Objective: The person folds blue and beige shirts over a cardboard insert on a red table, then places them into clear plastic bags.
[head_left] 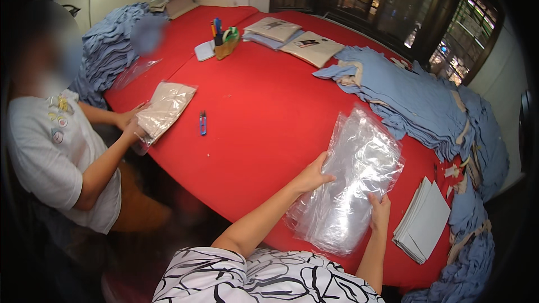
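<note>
The left hand (312, 177) pinches the clear plastic bags (360, 177) at their nine o'clock edge, thumb on top. They lie over the red table (252, 134), between both hands. The right hand (380, 213) pinches them at four o'clock, thumb uppermost.

And here's my shirt (292, 283), white, with thick black lines racing all over it! They curl, they loop, they cross into long leaf-like shapes, bold strokes here, thinner ones there, right across my front. Over to my left sleeve (199, 261): the same black-on-white print, short and loose, finishing around the elbow. Below that it's a bare left forearm (269, 210) running down to a bare left hand (314, 177). Across to the other side, bare right forearm (372, 258), bare right hand (380, 213)! My fingernails are too small to make out.
</note>
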Demonstrator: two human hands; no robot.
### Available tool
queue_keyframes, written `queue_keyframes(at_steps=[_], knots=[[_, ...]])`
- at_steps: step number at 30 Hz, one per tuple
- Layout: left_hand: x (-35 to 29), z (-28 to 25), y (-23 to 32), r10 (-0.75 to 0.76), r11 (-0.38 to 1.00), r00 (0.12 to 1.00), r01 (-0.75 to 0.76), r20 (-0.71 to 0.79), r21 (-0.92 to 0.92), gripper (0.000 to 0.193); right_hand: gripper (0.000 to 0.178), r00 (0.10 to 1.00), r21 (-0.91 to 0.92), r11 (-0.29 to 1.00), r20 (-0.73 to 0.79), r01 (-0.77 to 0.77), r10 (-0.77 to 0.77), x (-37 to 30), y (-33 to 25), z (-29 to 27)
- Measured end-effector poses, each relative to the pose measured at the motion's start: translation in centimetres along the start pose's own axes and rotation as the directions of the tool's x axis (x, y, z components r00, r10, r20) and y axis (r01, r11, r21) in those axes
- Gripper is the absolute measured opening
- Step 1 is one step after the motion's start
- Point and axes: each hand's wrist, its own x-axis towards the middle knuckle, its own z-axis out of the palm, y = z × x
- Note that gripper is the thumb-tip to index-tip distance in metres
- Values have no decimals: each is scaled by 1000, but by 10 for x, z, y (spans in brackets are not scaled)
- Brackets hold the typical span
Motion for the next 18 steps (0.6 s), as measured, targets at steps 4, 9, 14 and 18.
queue_keyframes(at_steps=[4, 9, 14, 18], knots=[[-3, -50, -31, -115, 989, 990, 106, -87, -100, 91, 52, 997, 182, 980, 6, -76, 76, 11, 19, 24], [-23, -59, -23, -85, 974, 987, 111, -135, 199, 74, 59, 964, -8, 1000, 266, -9, 11, 13, 8, 69], [-40, -83, -20, 3, 990, 920, 54, -392, 134, 53, 59, 915, 47, 984, 363, 169, -175, 9, -28, 128], [-71, -153, 17, 90, 974, 830, -189, -551, -125, 46, 61, 892, 86, 996, 447, 33, -68, 25, -31, 157]])
